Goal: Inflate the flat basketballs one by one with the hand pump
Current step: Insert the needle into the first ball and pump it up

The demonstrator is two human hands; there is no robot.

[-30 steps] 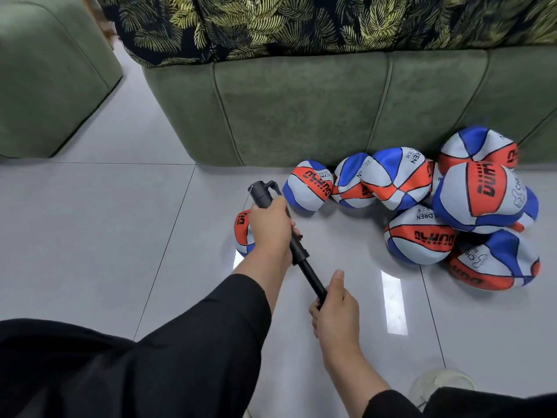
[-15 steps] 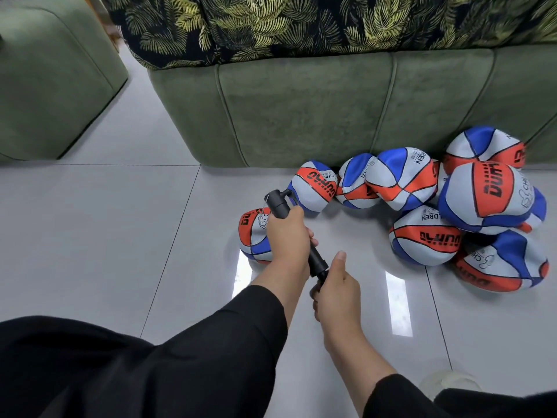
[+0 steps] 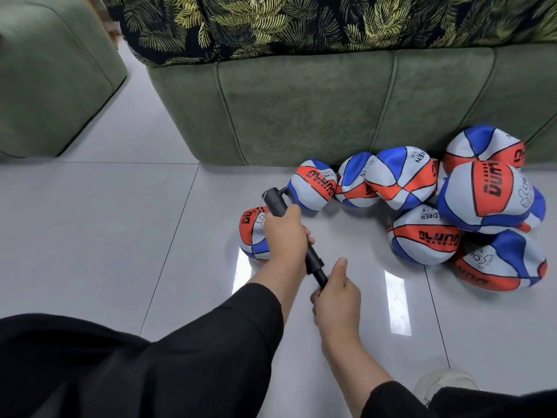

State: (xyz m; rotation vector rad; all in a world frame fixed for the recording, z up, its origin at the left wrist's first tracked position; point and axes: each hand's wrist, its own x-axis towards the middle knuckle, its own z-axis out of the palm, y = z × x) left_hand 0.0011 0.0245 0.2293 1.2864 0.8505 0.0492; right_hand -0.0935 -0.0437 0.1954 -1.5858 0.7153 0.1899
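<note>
My left hand [image 3: 286,236] grips the barrel of a black hand pump [image 3: 275,203]. My right hand [image 3: 336,297] holds the pump's handle end, thumb up, with a short piece of rod [image 3: 319,274] showing between the hands. A red, white and blue basketball [image 3: 253,233] lies on the floor right behind my left hand, under the pump's far end; the needle joint is hidden. A heap of several similar crumpled balls [image 3: 422,233] lies to the right against the sofa.
A green sofa [image 3: 301,110] with a leaf-print cover stands behind the balls. A green footstool [image 3: 51,73] is at the far left. Glossy pale floor tiles [image 3: 105,236] spread to the left. A clear round object [image 3: 443,384] sits at the bottom right.
The rod was long, then pushed nearly fully in half a second ago; now my right hand has drawn back a little, showing a short piece of rod again.
</note>
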